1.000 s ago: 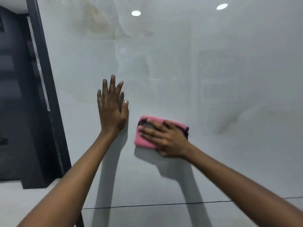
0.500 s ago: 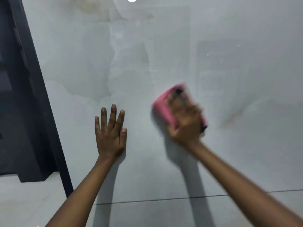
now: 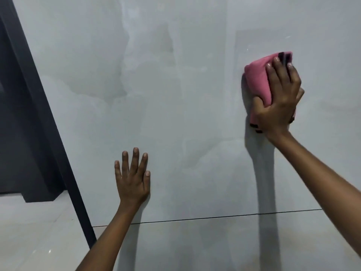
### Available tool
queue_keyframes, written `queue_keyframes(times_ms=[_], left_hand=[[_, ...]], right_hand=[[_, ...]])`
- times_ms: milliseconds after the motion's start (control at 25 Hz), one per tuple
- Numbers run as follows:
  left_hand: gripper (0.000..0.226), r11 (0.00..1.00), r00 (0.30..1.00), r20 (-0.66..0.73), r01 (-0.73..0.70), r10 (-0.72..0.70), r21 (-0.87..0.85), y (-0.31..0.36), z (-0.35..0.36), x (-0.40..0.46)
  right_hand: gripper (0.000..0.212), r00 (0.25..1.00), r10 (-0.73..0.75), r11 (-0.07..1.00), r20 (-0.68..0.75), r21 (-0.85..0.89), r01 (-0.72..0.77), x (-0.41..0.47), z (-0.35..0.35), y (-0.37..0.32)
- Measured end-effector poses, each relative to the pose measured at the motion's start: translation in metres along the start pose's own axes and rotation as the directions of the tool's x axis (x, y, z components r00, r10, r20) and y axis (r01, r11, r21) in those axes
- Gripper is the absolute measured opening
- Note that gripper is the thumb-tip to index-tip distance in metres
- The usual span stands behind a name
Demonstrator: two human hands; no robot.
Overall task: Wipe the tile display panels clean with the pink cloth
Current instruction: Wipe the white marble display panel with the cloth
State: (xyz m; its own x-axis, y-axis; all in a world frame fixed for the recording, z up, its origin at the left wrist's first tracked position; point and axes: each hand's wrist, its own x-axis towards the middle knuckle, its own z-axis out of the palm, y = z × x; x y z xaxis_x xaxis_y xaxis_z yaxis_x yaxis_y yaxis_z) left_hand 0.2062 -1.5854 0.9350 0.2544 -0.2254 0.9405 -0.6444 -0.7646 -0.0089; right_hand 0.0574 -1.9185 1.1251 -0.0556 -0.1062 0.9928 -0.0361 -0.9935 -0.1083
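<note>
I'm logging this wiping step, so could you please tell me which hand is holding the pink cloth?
The right hand grips the pink cloth against the tile panel; the left hand rests flat and bare, lower down.

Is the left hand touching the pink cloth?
Apart. The head view shows the left hand flat on the tile panel, bare panel separating it from the cloth.

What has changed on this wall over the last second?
The right hand has swept the pink cloth up and to the right across the grey tile panel, turning from lying sideways to pointing upward, thumb now hooked round the cloth's edge. Nothing was let go. The left hand stays flat on the panel, fingers spread; the view itself shifted.
</note>
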Motion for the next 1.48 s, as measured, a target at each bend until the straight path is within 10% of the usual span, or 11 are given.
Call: queue_keyframes(times_ms=[160, 320, 440, 640, 800, 880, 1040, 1080, 1320, 1480], left_hand=[[0.054, 1.0, 1.0, -0.014, -0.017, 0.016, -0.006, -0.002, 0.002, -0.006], [0.054, 1.0, 1.0, -0.006, -0.031, 0.031, -0.002, -0.002, 0.001, -0.003], [0.057, 1.0, 1.0, -0.015, 0.005, -0.006, -0.029, 0.003, -0.006, -0.002], [0.062, 0.997, 0.999, 0.01, -0.038, 0.039, -0.068, 0.071, 0.012, -0.01], [0.058, 1.0, 0.999, -0.049, -0.006, 0.006, 0.01, 0.081, 0.038, -0.013], [0.059, 0.999, 0.997, -0.077, -0.017, 0.019, 0.032, 0.079, 0.04, -0.017], [0.061, 0.999, 0.995, -0.087, -0.039, 0.042, 0.032, 0.079, 0.038, -0.016], [0.06, 0.998, 0.996, -0.079, -0.036, 0.04, 0.049, 0.078, 0.038, -0.014], [0.062, 0.992, 0.995, -0.08, 0.047, -0.056, -0.116, 0.097, 0.01, 0.013], [0.055, 0.988, 0.986, -0.131, 0.086, -0.102, -0.126, 0.097, -0.008, 0.086]], right_hand=[[0.045, 0.947, -0.175, 0.979, 0.268, 0.152, 0.138, -0.147, 0.029, -0.083], [0.061, 0.292, -0.787, 0.565, 0.544, 0.445, 0.695, -0.329, 0.015, -0.128], [0.043, 0.484, -0.745, 0.666, 0.459, 0.494, 0.559, -0.273, 0.015, -0.095], [0.064, 0.952, -0.269, 0.963, 0.147, 0.042, 0.266, -0.039, -0.017, 0.04], [0.058, 0.997, 0.025, 1.0, 0.068, -0.015, -0.024, -0.05, -0.015, 0.067], [0.051, 0.964, -0.108, 0.994, 0.245, 0.057, 0.096, -0.15, -0.003, 0.037], [0.055, 0.264, -0.753, 0.558, 0.602, 0.374, 0.741, -0.327, -0.029, 0.001], [0.054, 0.242, -0.765, 0.556, 0.597, 0.422, 0.716, -0.329, -0.032, 0.002], [0.062, 0.902, -0.352, 0.936, 0.248, 0.102, 0.337, -0.083, -0.025, 0.064], [0.076, 0.955, 0.293, 0.953, -0.048, 0.098, -0.288, 0.077, -0.042, 0.096]])
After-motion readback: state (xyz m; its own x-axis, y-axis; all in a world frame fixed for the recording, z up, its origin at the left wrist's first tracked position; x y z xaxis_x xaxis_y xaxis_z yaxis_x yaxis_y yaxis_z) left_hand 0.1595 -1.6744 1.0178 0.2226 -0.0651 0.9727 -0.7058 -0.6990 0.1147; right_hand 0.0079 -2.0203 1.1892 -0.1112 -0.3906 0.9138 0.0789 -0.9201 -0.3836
